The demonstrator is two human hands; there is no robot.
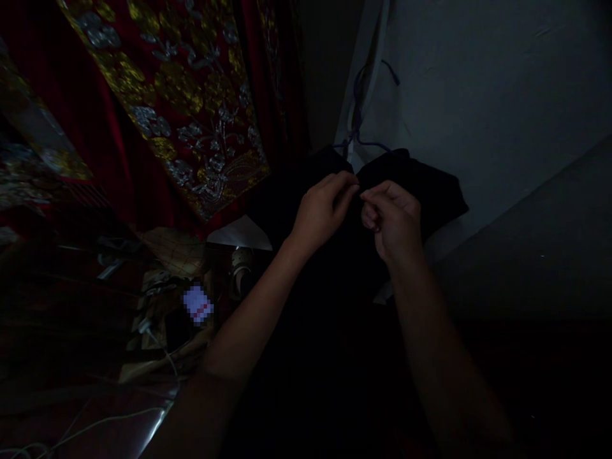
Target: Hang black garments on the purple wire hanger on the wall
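To the left of the dark garment (415,182), two sections of red sequined cloth (182,80) are seen, worked in gold and silver. Below that cloth, lower left of the garment, one white plug (145,326) with its cable, one blurred pale rectangular item (197,303) and one light-coloured shoe (241,257) can be made out. Just above the garment's neckline, one purple hanger (370,143) is seen, with a white strap (378,60) running upward beside its hook. The one dark garment is hung on it against the grey wall (478,102), its shoulders spread. At the upper front, the left hand (318,213) is held with thumb and fingertips brought together in a pinching grip; just beside it, the right hand (399,223) is held with thumb and forefinger pinched and its other fingers curled. Whether cloth or something small is caught in either grip cannot be told. By the look of it, the hanging is done, while handling at the neckline is unfinished; how much is left is hidden by the darkness, and no fastenings can be counted.
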